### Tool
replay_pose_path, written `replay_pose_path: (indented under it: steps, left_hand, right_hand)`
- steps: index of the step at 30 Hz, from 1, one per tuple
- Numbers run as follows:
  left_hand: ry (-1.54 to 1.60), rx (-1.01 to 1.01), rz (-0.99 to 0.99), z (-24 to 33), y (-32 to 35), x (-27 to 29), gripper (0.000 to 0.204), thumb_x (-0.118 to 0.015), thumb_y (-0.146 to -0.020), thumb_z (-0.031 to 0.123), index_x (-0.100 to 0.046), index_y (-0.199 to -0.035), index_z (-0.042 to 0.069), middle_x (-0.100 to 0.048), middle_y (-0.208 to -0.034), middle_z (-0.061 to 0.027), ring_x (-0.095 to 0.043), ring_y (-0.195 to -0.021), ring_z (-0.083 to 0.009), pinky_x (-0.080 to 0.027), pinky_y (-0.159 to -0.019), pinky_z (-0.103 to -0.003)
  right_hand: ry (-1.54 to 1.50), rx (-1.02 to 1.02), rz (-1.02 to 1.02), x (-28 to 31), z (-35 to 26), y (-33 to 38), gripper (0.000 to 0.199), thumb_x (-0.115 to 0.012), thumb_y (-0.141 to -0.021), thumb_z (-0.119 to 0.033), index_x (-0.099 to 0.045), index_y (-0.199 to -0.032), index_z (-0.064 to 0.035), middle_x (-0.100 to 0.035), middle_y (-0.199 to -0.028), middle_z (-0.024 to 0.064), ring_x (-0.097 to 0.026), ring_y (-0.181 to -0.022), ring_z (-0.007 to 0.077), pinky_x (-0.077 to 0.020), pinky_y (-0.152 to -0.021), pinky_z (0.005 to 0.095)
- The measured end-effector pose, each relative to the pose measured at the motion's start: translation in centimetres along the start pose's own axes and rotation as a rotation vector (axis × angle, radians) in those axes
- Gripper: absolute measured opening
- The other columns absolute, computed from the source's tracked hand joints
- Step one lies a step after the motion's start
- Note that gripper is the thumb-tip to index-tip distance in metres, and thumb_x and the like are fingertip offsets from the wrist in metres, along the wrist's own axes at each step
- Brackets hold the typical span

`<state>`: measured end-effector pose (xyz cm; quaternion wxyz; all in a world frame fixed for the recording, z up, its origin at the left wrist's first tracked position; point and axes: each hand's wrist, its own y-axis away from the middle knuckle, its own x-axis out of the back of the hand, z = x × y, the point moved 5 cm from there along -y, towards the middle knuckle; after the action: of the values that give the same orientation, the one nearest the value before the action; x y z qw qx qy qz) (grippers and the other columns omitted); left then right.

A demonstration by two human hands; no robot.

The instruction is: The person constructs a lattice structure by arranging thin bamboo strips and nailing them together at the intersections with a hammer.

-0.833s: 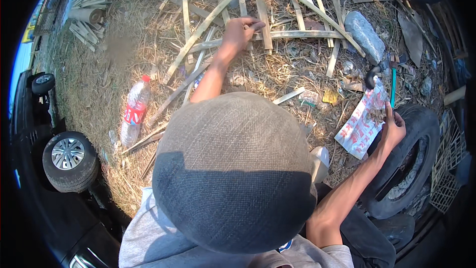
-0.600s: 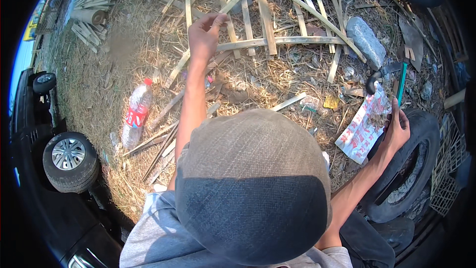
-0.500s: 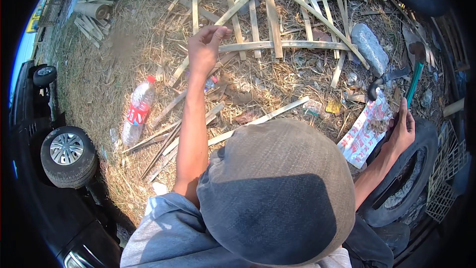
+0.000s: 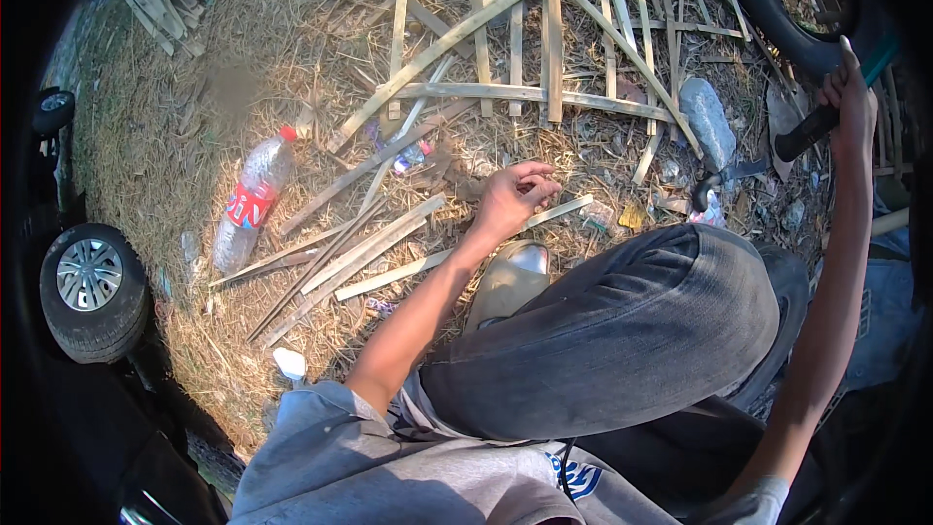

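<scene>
My left hand [image 4: 510, 202] is held over the straw, its fingers loosely bent and apart with nothing visible in them. It is above the end of a split bamboo slat [image 4: 564, 214], close to my sandalled foot [image 4: 509, 284]. At the far right, my right hand [image 4: 851, 102] is closed around a tool with a green shaft [image 4: 882, 56] and a thick black end [image 4: 807, 132]; its full shape is hidden in the dark rim. Ahead, crossed bamboo slats [image 4: 515, 93] form a lattice on the ground. My bent knee [image 4: 714, 282] rises between my arms.
A knife [image 4: 743, 171] with a black handle lies beside a grey stone block [image 4: 708, 122]. A plastic bottle [image 4: 255, 199] with a red label and loose slats [image 4: 364, 258] lie left. A tyre [image 4: 792, 15] is at the upper right; a car wheel [image 4: 89, 280] stands at the left.
My right hand has moved forward and right and now grips the green-and-black tool. My left hand has come back from the lattice, its pinch loosened. My knee has shifted right, covering most of the printed sheet.
</scene>
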<state>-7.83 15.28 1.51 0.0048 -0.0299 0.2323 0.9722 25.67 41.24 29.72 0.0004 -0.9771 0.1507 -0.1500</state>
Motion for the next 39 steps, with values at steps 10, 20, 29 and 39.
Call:
replay_pose_path:
  steps: [10,20,29,39]
  left_hand:
    - [-0.241,-0.634,0.188,2.3,-5.9,1.8,0.014,-0.078,-0.089,0.013,-0.081,-0.101,0.008,-0.078,-0.099,-0.0051,-0.071,-0.086,-0.0148,-0.053,-0.075,-0.033]
    - [-0.698,-0.730,0.389,2.5,-5.8,2.9,0.015,-0.079,-0.085,0.012,-0.079,-0.099,0.008,-0.069,-0.082,-0.0042,-0.062,-0.081,-0.0215,-0.044,-0.077,-0.037]
    - [-0.385,-0.545,0.471,1.5,-5.2,2.4,0.012,-0.079,-0.085,0.009,-0.079,-0.097,0.005,-0.075,-0.094,-0.0100,-0.065,-0.086,-0.0261,-0.052,-0.082,-0.037]
    - [-0.774,-0.537,0.436,7.3,-7.7,0.5,0.013,-0.081,-0.084,0.018,-0.083,-0.097,0.013,-0.069,-0.119,-0.0060,-0.060,-0.109,-0.0256,-0.037,-0.101,-0.043]
  right_hand:
    - [0.251,-0.480,-0.458,-11.3,13.8,14.2,0.039,-0.071,-0.098,-0.037,-0.056,-0.075,-0.0099,-0.045,-0.059,-0.0052,-0.037,-0.048,0.0049,-0.0283,-0.045,0.0276]
    - [0.049,-0.215,-0.421,-22.6,25.1,19.1,0.042,-0.081,-0.090,-0.029,-0.073,-0.117,0.0014,-0.065,-0.072,0.0007,-0.054,-0.063,0.0076,-0.0444,-0.059,0.0276]
    - [-0.017,-0.272,-0.460,-24.5,25.3,18.3,0.039,-0.083,-0.090,-0.025,-0.071,-0.114,0.0039,-0.069,-0.078,0.0023,-0.056,-0.064,0.0057,-0.0427,-0.057,0.0245]
    - [0.150,-0.328,-0.091,-14.2,24.5,16.0,0.047,-0.074,-0.098,-0.039,-0.057,-0.066,-0.0078,-0.047,-0.055,-0.0052,-0.041,-0.049,0.0058,-0.0310,-0.046,0.0278]
